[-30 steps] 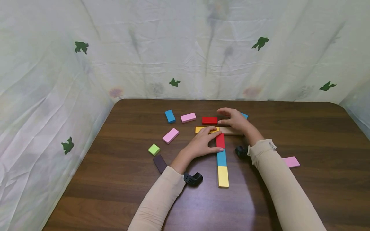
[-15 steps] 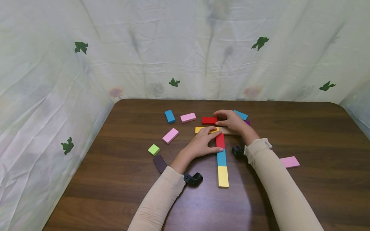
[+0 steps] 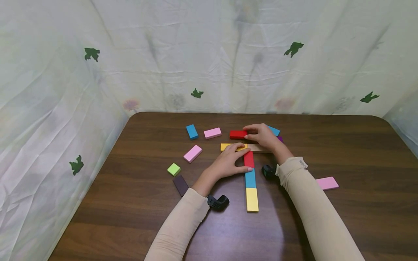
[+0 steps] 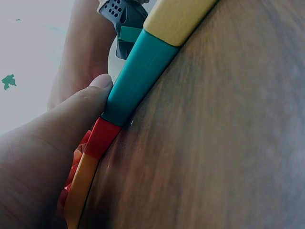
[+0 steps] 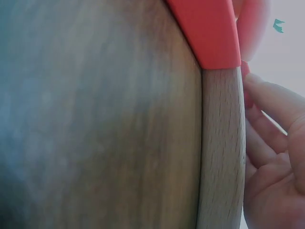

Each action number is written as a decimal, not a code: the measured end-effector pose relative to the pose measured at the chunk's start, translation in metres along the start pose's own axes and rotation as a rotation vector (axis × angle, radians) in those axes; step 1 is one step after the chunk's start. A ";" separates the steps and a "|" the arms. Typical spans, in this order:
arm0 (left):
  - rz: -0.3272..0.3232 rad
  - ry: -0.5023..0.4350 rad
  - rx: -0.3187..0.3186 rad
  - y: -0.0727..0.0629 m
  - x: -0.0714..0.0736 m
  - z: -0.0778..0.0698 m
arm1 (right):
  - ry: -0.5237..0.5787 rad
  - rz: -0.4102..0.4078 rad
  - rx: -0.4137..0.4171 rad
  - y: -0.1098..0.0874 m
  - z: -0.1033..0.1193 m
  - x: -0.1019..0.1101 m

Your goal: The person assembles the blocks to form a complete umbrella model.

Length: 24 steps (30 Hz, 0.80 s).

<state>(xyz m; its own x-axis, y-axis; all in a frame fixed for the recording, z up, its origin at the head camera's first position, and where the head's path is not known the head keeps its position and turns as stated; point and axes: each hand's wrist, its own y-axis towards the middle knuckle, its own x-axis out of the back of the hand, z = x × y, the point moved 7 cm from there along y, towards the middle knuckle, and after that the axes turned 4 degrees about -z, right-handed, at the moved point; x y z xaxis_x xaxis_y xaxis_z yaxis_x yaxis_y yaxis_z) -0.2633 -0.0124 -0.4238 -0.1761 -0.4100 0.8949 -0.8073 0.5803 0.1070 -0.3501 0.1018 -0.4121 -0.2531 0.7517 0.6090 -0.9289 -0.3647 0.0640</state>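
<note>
My right hand (image 3: 263, 137) pinches the right end of a red block (image 3: 237, 135) between thumb and fingers, behind a flat row. That row joins a yellow-orange block (image 3: 224, 146) and a plain wood block (image 3: 257, 148). From their joint a column runs toward me: a second red block (image 3: 249, 160), a blue block (image 3: 250, 178) and a pale yellow block (image 3: 252, 200). My left hand (image 3: 223, 166) rests with spread fingers over the row and column. In the left wrist view, its thumb (image 4: 93, 95) lies by the blue block (image 4: 138, 78). The wood block (image 5: 221, 148) partly hides the right fingers.
Pink blocks (image 3: 193, 153), a blue block (image 3: 192, 131), a green block (image 3: 174, 169) and a dark block (image 3: 181, 185) lie on the left. Behind my right hand are blue (image 3: 274, 130) and purple (image 3: 280, 139) blocks. Another pink block (image 3: 328, 183) lies by the right sleeve.
My right hand has moved left to the rear red block's end. That block has since shifted slightly right and away from me. The left hand has stayed in place.
</note>
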 end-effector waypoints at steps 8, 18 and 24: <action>0.001 0.003 0.002 0.000 -0.001 0.001 | 0.014 -0.059 0.021 -0.001 0.002 0.009; 0.002 0.003 0.008 0.000 -0.001 0.002 | -0.002 -0.183 -0.004 -0.003 0.001 0.026; -0.006 0.015 -0.004 0.001 -0.002 0.002 | -0.010 -0.267 -0.019 -0.003 -0.005 0.037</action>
<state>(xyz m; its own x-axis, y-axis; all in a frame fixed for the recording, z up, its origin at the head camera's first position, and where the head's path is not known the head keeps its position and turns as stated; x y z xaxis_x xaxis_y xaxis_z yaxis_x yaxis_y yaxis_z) -0.2649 -0.0124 -0.4261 -0.1631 -0.4026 0.9007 -0.8060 0.5809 0.1137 -0.3577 0.1336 -0.3939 0.0037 0.8144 0.5803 -0.9674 -0.1440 0.2082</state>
